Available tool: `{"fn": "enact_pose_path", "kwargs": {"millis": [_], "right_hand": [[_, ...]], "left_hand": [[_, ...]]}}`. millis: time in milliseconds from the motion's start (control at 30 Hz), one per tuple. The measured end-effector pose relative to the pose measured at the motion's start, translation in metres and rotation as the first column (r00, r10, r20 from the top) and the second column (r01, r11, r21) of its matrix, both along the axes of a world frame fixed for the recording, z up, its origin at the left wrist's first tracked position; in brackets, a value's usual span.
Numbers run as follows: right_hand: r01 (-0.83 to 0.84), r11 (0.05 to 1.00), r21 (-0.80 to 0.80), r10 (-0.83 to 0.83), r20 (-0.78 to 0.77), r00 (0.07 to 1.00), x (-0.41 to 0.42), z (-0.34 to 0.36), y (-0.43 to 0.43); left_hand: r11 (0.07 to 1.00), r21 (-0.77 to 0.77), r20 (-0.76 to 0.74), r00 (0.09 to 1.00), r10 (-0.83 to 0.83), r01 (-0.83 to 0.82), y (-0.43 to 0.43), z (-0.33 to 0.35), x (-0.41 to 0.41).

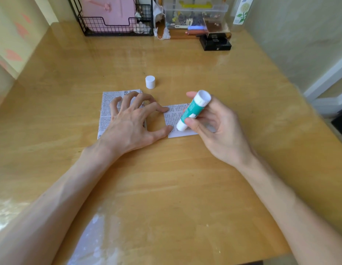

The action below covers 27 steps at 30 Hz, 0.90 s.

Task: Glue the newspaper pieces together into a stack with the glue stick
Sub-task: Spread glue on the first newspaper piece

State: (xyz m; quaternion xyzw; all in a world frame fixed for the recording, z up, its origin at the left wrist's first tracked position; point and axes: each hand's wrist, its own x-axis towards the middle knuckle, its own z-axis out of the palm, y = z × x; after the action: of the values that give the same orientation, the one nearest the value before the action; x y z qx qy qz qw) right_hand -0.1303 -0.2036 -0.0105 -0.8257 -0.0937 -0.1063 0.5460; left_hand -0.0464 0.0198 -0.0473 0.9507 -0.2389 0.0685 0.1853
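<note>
1. Pale wooden desk [166,188] fills our view, glossy, with both our bare forearms reaching across it.
2. Our right hand [214,131] grips a teal-and-white glue stick [191,111] between thumb and fingers. The stick is tilted, with its lower white end down on a small newspaper piece [174,115].
3. Our left hand [132,123] is spread wide with arched fingers. Its index fingertip and thumb tip press the near edge of that small piece, while the other fingers rest on a larger newspaper piece [107,111] beneath the hand.
4. We cannot tell whether the two pieces touch, because the left hand covers the gap.
5. Just beyond the left fingertips a white cap [150,82] stands upright on the desk, apart from the paper.
6. Far beyond both hands, a black wire rack [116,25] holds a pink case. A clear plastic box [195,14] and a black box [215,43] sit farther toward the right hand's side.
</note>
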Motion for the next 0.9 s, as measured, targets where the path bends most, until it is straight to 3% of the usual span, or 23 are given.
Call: {"fn": "enact_pose_path", "kwargs": {"millis": [200,567,900], "right_hand": [[-0.096,0.987,-0.132,0.101,0.036,0.994,-0.003,-0.004,0.009],[-0.048,0.95,-0.307,0.062,0.036,0.997,0.004,-0.004,0.011],[0.056,0.956,-0.287,-0.06,-0.003,0.998,-0.002,-0.003,-0.012]], "left_hand": [[1.0,0.009,-0.007,1.0,-0.003,0.003,0.0,0.0,0.001],[1.0,0.002,-0.005,1.0,-0.007,0.007,0.001,-0.001,0.001],[1.0,-0.018,-0.009,1.0,-0.008,0.008,0.001,0.0,-0.001]]}}
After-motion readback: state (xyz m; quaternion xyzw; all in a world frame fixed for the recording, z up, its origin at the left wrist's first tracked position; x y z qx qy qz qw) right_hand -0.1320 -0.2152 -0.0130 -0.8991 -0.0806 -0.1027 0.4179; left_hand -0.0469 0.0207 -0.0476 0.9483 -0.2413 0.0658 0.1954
